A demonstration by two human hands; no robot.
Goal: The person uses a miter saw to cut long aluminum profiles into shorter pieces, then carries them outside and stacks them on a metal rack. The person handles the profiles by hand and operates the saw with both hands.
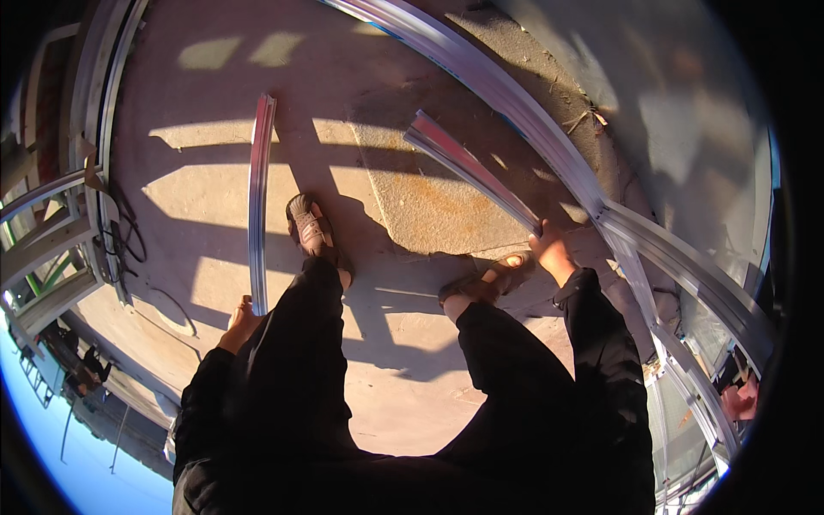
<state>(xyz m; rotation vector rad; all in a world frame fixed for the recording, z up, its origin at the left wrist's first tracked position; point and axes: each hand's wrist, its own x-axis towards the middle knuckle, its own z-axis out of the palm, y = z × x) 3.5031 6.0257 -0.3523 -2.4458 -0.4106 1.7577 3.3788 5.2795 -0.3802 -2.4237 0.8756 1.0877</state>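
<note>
At the far left I have a metal frame with a black cable looped on the ground just beside it. Next comes my left hand, low by the trouser leg, its fingers closed on the near end of a long, narrow metal profile; part of that grip is hidden from me. The profile runs almost straight ahead, its far end well apart from the hand. Just right of it is the left shoe, then a rough, sunlit slab in the ground. Over the slab's right side slants a second profile, its far end leaning left. The right shoe shows below its near end, where my right hand is wrapped firmly round the metal. Farther right, a long silvery rail curves past that hand, apart from it.
</note>
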